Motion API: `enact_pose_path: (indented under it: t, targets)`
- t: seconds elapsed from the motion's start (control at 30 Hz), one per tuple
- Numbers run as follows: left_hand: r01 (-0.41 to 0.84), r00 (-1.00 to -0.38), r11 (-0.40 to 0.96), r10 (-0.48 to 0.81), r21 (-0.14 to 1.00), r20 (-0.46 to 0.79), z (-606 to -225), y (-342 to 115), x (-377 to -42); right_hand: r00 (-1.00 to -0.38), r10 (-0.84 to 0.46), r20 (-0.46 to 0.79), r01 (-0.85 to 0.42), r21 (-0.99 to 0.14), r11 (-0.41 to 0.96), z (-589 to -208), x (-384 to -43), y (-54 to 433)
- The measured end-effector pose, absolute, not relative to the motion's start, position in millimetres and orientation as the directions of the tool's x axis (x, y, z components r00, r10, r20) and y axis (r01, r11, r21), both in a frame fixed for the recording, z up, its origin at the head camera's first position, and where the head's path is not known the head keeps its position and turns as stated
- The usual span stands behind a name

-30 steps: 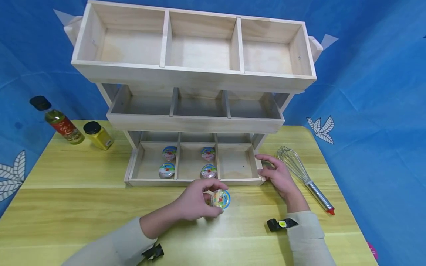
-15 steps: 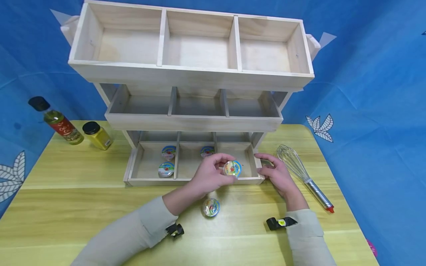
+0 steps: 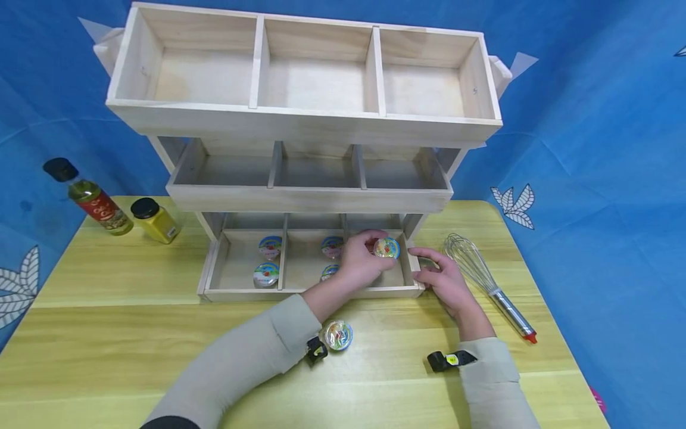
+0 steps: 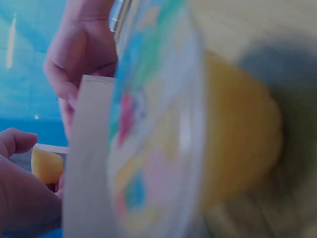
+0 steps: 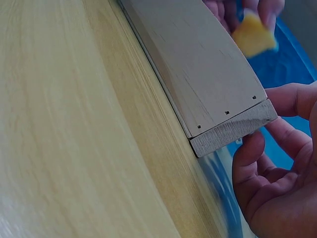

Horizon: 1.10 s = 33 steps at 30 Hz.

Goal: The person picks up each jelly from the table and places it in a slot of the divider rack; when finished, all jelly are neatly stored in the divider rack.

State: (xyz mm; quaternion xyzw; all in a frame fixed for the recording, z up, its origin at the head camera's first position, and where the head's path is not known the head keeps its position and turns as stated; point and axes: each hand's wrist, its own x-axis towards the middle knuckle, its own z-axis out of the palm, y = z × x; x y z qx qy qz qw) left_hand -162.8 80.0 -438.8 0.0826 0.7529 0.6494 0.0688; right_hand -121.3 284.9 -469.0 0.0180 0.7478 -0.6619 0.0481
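My left hand (image 3: 363,262) pinches a small jelly cup (image 3: 387,248) with a printed lid over the right compartment of the rack's bottom tray (image 3: 316,294). In the left wrist view this held cup (image 4: 47,166) looks yellow. My right hand (image 3: 445,280) grips the right end of that tray; the right wrist view shows thumb and fingers about the wooden corner (image 5: 233,130). Another yellow jelly cup (image 3: 339,335) lies on the table by my left wrist, large in the left wrist view. Two jelly cups (image 3: 266,274) occupy the left compartment, two (image 3: 332,246) the middle, one partly hidden by my arm.
The wooden rack's upper (image 3: 300,122) and middle (image 3: 311,198) trays overhang the bottom one. To the left stand an oil bottle (image 3: 96,202) and a yellow jar (image 3: 155,220) with a black lid. A whisk (image 3: 488,280) lies right of my right hand.
My left hand has left one jelly cup on the table and carried another up and right, over the tray's right compartment. My right hand has stayed on the tray's end.
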Motion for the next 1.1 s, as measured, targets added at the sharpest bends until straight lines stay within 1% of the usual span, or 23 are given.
enact_pose_path:
  t: [0.2, 0.3, 0.47, 0.6, 0.73, 0.87, 1.1]
  targets:
    - [0.030, -0.987, 0.323, 0.159, 0.946, -0.023, -449.9, 94.7, -170.5, -0.994, -0.036, -0.104, 0.100, -0.990, 0.102, -469.2, -121.1, 284.3]
    - [0.029, -0.988, 0.381, 0.150, 0.924, -0.031, -454.7, 98.3, -173.2, -0.994, -0.037, -0.102, 0.098, -0.990, 0.101, -469.7, -121.4, 284.2]
    - [0.065, -0.985, 0.437, 0.175, 0.897, -0.014, -457.2, 102.5, -176.6, -0.994, -0.038, -0.098, 0.094, -0.990, 0.102, -470.1, -121.5, 285.4]
    - [0.054, -0.987, 0.471, 0.160, 0.881, -0.026, -459.2, 105.8, -178.2, -0.994, -0.040, -0.101, 0.096, -0.990, 0.105, -470.6, -121.6, 286.2]
    - [0.010, -0.991, 0.469, 0.123, 0.883, -0.055, -461.4, 107.6, -179.6, -0.994, -0.039, -0.105, 0.100, -0.988, 0.115, -469.8, -122.1, 285.1]
    - [-0.023, -0.992, 0.436, 0.105, 0.900, -0.076, -462.0, 108.3, -180.2, -0.994, -0.036, -0.105, 0.100, -0.988, 0.117, -469.3, -121.5, 284.9]
    - [-0.026, -0.989, 0.416, 0.122, 0.909, -0.084, -459.9, 106.5, -179.5, -0.994, -0.040, -0.103, 0.098, -0.989, 0.113, -469.2, -120.7, 284.3]
